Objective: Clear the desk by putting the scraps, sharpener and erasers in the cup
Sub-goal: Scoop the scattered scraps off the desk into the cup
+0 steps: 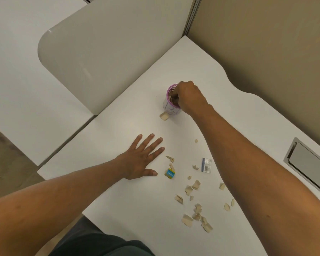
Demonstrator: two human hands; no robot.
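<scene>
A: What is seen nearest on the white desk (129, 124)?

B: A scatter of tan paper scraps (196, 209) is spread over the near right part of the surface, none of them touched by either hand.

A: And just beyond those?

B: A small eraser in a blue and yellow sleeve (170, 173) is found just beside the left thumb, apart from it. A white eraser in a printed wrapper (206, 165) is laid further right, close to the right forearm. A few more scraps are seen between the two.

A: How is the left hand (140, 159) held?

B: It is laid flat on the desk, palm down, fingers spread wide and straight; nothing is gripped.

A: Further back?

B: One larger scrap (164, 116) is seen right at the foot of the purple-rimmed cup (169, 106), which is stood upright. The right hand (189, 97) is held over the cup's mouth, fingers curled downward into it. Brown pieces are visible at the fingertips, but whether anything is actually pinched cannot be told.

A: Is the sharpener seen?

B: It cannot be made out.
</scene>
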